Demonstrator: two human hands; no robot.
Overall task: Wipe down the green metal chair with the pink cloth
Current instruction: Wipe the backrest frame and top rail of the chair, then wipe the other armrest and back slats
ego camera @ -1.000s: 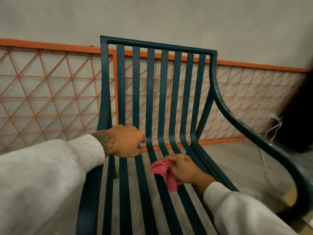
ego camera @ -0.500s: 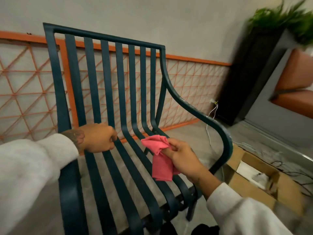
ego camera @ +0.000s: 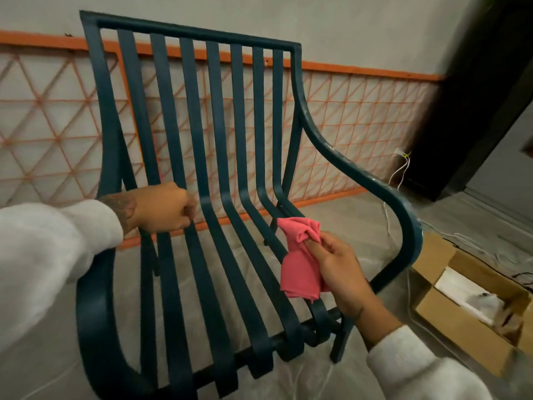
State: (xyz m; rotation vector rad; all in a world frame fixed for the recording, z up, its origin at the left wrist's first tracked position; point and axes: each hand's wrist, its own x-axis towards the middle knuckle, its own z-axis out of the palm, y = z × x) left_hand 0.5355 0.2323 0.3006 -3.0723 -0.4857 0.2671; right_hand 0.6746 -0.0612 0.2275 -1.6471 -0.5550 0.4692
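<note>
The green metal chair fills the view, its slatted back rising to the upper left and its seat slats running toward me. My left hand grips a slat at the bend between seat and back, on the chair's left side. My right hand pinches the pink cloth between thumb and fingers above the rightmost seat slats. The cloth hangs bunched, its top near the seat's back bend. Whether it touches the slats I cannot tell.
An open cardboard box with white packing sits on the floor to the right of the chair. White cables trail along the floor by the wall. An orange lattice panel lines the wall behind. A dark column stands at right.
The view has swung back left and the chair looks nearer. My right hand with the cloth has shifted to the right side of the seat and lifted. My left hand keeps its grip.
</note>
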